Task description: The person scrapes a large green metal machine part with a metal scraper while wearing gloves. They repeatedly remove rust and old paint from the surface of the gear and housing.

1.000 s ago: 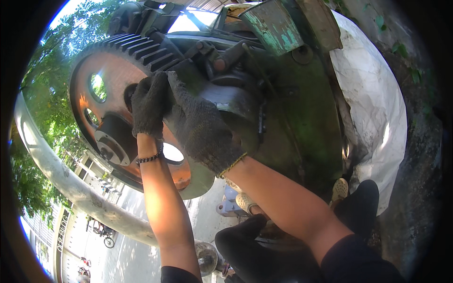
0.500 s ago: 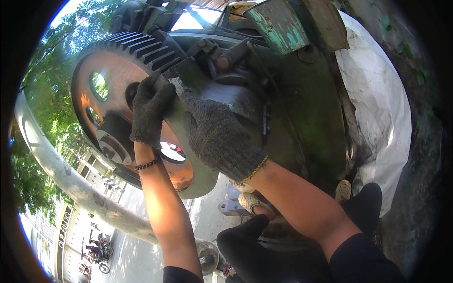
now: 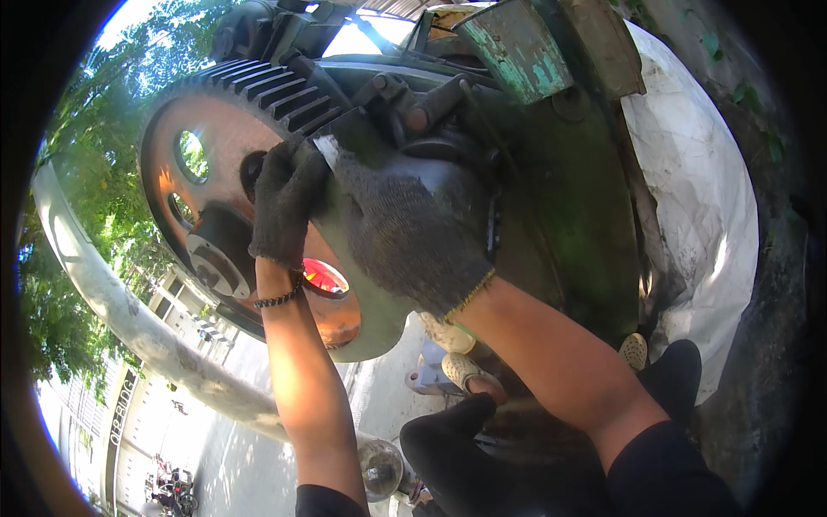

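Both my hands wear dark grey knit gloves. My left hand (image 3: 284,202) is curled closed at the upper edge of a green metal plate (image 3: 375,332), in front of a large gear wheel (image 3: 228,121) with a reddish face and dark teeth. Close beside it, my right hand (image 3: 413,228) reaches over the green machine body (image 3: 568,241), fingers together and pointing toward the left hand. At its fingertips a pale flat patch (image 3: 327,148) shows; whether it is a held piece or bare metal, I cannot tell. The gloves hide the fingertips' contact.
A peeling green metal piece (image 3: 517,52) hangs above the machine. White sheeting (image 3: 693,198) covers something at right, beside a dark wall. A thick pale pipe (image 3: 146,336) curves along the left. Below are a person's clogs (image 3: 469,375) and dark-clad legs; motorbikes (image 3: 172,487) are on the road.
The whole view has shifted slightly, so the machine sits a little farther right. My right hand has turned slightly and its glove is blurred; my left hand stays at the plate's edge.
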Demonstrator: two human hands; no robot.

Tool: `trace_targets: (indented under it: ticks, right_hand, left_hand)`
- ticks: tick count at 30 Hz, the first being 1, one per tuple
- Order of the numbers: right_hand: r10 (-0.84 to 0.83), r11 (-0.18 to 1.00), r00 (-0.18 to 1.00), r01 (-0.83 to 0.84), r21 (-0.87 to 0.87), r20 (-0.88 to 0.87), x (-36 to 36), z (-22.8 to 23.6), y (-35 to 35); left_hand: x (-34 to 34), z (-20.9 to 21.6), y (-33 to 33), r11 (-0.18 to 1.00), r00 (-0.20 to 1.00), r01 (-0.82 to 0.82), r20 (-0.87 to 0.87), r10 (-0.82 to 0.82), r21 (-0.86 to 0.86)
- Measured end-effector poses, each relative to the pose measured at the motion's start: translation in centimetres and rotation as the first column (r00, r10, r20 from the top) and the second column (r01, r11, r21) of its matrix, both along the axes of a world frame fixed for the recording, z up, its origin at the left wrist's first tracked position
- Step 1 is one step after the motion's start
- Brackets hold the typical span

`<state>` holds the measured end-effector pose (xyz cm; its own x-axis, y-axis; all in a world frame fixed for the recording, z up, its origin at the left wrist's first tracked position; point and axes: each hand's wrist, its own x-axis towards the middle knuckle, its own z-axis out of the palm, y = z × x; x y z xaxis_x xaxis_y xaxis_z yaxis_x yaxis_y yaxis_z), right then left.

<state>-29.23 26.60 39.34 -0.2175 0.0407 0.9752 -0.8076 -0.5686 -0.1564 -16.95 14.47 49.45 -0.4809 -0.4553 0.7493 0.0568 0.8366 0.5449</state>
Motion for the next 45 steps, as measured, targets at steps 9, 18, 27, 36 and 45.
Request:
trace_targets:
  ticks: [9, 18, 27, 36, 45]
  right_hand:
    - [0.039, 0.992, 0.999, -0.036, 0.120, -0.023, -0.5, 1.2, 0.2]
    - [0.020, 0.948, 0.999, -0.009, 0.317, -0.031, -0.2, 2.8, 0.4]
    - [0.058, 0.961, 0.998, -0.045, 0.274, -0.040, -2.2, -0.1, 2.4]
    - [-0.273, 0.709, 0.758, 0.575, 0.408, -0.593, -6.5, 3.2, 7.1]
    - [-0.341, 0.828, 0.470, 0.560, -0.024, -0.814, -10.7, 8.7, 4.6]
  left_hand:
    - [0.5, -0.2, -1.1, 0.991, 0.997, 0.050, 0.070, -0.042, -0.124]
    - [0.0, 0.1, 0.2, 0.990, 0.998, -0.013, 0.058, 0.021, -0.141]
    - [1.5, -0.1, -1.2, 0.729, 0.991, -0.121, -0.040, 0.127, -0.674]
    - [-0.9, -5.1, -1.9, 0.867, 0.908, -0.370, -0.325, 0.263, -0.334]
    - [-1.6, -6.1, 0.5, 0.824, 0.873, -0.483, -0.233, 0.428, -0.296]
